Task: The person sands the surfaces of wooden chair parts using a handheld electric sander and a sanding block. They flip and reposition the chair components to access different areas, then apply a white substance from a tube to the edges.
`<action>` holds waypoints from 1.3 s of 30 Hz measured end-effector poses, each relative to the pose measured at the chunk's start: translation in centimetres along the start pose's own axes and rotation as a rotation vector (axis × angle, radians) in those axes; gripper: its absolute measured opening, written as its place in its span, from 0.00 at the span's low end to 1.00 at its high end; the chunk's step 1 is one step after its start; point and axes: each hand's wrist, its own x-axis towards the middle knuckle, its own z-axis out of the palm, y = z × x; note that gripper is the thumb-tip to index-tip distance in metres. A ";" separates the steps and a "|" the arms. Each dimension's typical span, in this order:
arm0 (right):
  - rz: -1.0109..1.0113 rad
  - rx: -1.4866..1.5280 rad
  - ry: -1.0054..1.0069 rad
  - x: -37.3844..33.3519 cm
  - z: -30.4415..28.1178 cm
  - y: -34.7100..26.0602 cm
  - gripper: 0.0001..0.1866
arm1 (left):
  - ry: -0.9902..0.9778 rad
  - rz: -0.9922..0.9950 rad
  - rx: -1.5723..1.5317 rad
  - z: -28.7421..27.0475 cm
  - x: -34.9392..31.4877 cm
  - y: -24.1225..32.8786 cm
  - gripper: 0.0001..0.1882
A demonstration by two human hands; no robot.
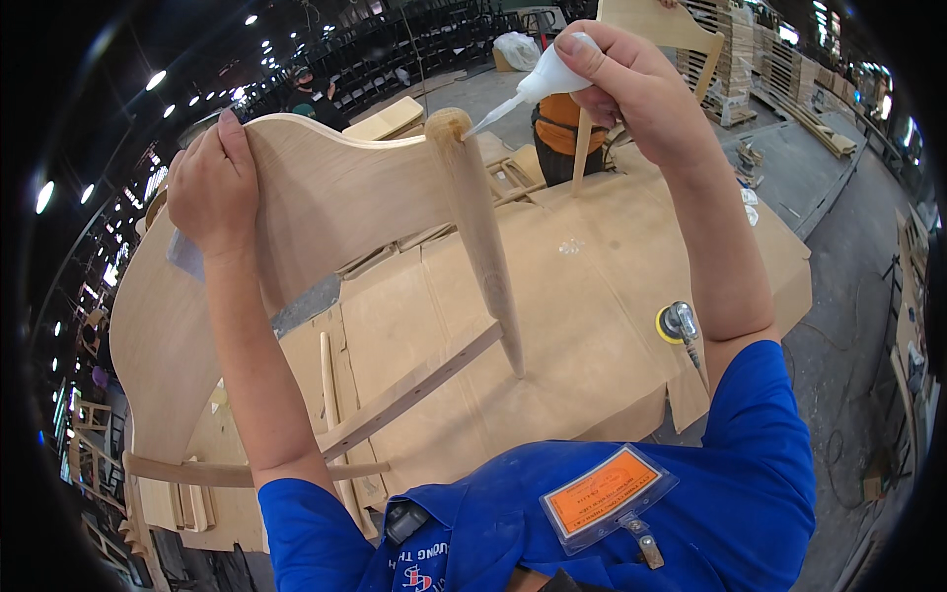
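A bare wooden chair frame stands tipped on the work surface, with a wide curved panel point(345, 183), a round tapered leg point(478, 227) and a flat stretcher point(414, 385). My left hand point(212, 183) is closed over the panel's upper edge at the left; a pale greyish piece point(185, 255), unclear in kind, shows below it. In my raised right hand point(631, 94) is a white squeeze bottle point(557, 74) with a long thin nozzle, tilted down to the left. Its tip is at the side of the leg's rounded top, touching or very close.
Brown cardboard point(592, 286) covers the table. A yellow-rimmed sander point(677, 324) lies at its right edge. Across the table stands a person in orange point(560, 128) beside another chair frame point(656, 25). Farther back are a second person point(314, 97) and stacked wood point(715, 59).
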 end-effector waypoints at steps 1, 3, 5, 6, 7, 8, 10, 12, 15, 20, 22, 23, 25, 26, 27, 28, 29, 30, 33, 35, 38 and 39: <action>-0.004 -0.004 0.002 -0.1 0.1 0.0 0.14 | 0.007 -0.001 -0.002 0.0 0.0 0.0 0.22; 0.010 -0.025 0.025 -0.2 0.3 0.1 0.14 | 0.020 -0.002 -0.006 0.0 0.0 0.0 0.22; 0.048 0.012 0.016 -0.5 0.3 0.3 0.15 | 0.027 0.008 -0.008 0.1 0.1 0.0 0.22; 0.079 0.058 -0.003 -0.7 0.1 0.5 0.15 | 0.022 0.004 -0.004 0.1 0.1 -0.1 0.22; 0.115 0.081 0.013 -1.0 -0.1 0.9 0.16 | 0.027 0.008 -0.015 0.1 0.1 0.0 0.22; 0.121 0.195 0.010 -1.4 -0.3 1.6 0.16 | 0.022 0.001 -0.019 0.2 0.0 0.0 0.22; 0.130 0.378 0.054 -2.6 -0.7 4.2 0.15 | 0.015 -0.005 -0.033 0.3 0.0 0.0 0.22; 0.147 0.547 0.117 -4.7 -1.4 8.3 0.13 | 0.003 -0.008 -0.054 0.3 0.1 -0.1 0.22; 0.442 0.666 0.413 -10.5 -1.9 18.0 0.12 | -0.112 -0.012 -0.048 0.1 0.2 -0.1 0.24; 1.005 0.596 0.608 -27.2 -1.0 37.8 0.14 | -0.294 -0.050 -0.040 -0.4 0.9 0.2 0.27; 1.280 0.240 0.622 -33.8 0.5 45.0 0.15 | -0.383 -0.081 -0.026 -0.6 1.1 0.5 0.28; 1.414 -0.004 0.694 -37.6 0.1 47.2 0.16 | -0.405 -0.098 -0.032 -0.6 1.1 0.6 0.28; 1.478 -0.362 0.590 -42.2 0.7 50.9 0.18 | -0.493 -0.161 -0.110 -0.7 1.3 0.7 0.28; 1.501 -0.424 0.537 -43.7 0.9 51.7 0.20 | -0.515 -0.179 -0.138 -0.6 1.3 0.7 0.28; 1.554 -0.503 0.488 -44.5 1.0 51.6 0.21 | -0.529 -0.190 -0.177 -0.6 1.4 0.6 0.28; 1.587 -0.602 0.458 -44.1 0.9 50.9 0.22 | -0.544 -0.201 -0.218 -0.5 1.4 0.4 0.28; 1.515 -0.673 0.475 -42.9 1.1 49.4 0.22 | -0.565 -0.227 -0.277 -0.4 1.5 0.1 0.28; 1.422 -0.760 0.507 -41.1 1.5 47.2 0.22 | -0.588 -0.254 -0.334 -0.3 1.5 -0.1 0.28; 0.875 -0.670 0.515 -30.9 3.6 37.4 0.19 | -0.622 -0.315 -0.458 0.1 1.6 -0.7 0.29; 0.560 -0.118 0.234 -23.1 6.1 28.7 0.15 | -0.639 -0.365 -0.512 0.4 1.5 -0.9 0.30; 0.273 0.391 -0.239 -14.9 13.4 15.7 0.12 | -0.634 -0.449 -0.608 0.8 1.5 -0.8 0.29; 0.198 0.443 -0.306 -13.0 16.2 12.2 0.19 | -0.639 -0.490 -0.646 0.8 1.4 -0.7 0.29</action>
